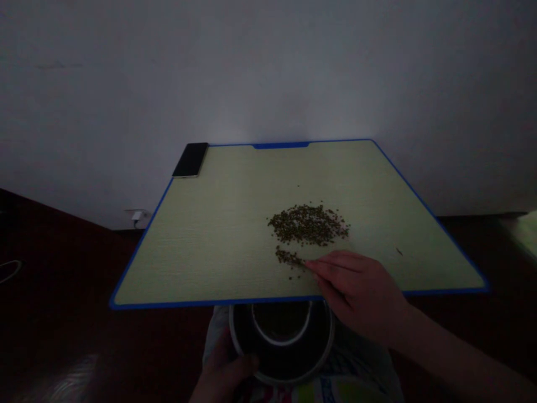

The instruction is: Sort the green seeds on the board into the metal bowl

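Observation:
Small dark greenish-brown seeds (308,224) lie spread in a loose patch on the pale table top (201,240). A smaller cluster of the same seeds (287,256) sits nearer to me. My right hand (356,282) is closed, its fingertips pressed together at the right end of that cluster. Whatever those fingertips hold, if anything, is too small to make out. Below the table's front edge, a round metal pot (289,355) rests on my lap, partly covered by the table. My left hand (229,364) grips its left rim, thumb over the edge.
A dark phone (191,160) lies at the table's far left corner. One thin brown sliver (399,251) is on the right side. Blue edging (210,303) borders the table, which stands against a plain wall (268,73). A plug (137,216) sits in a wall socket at left.

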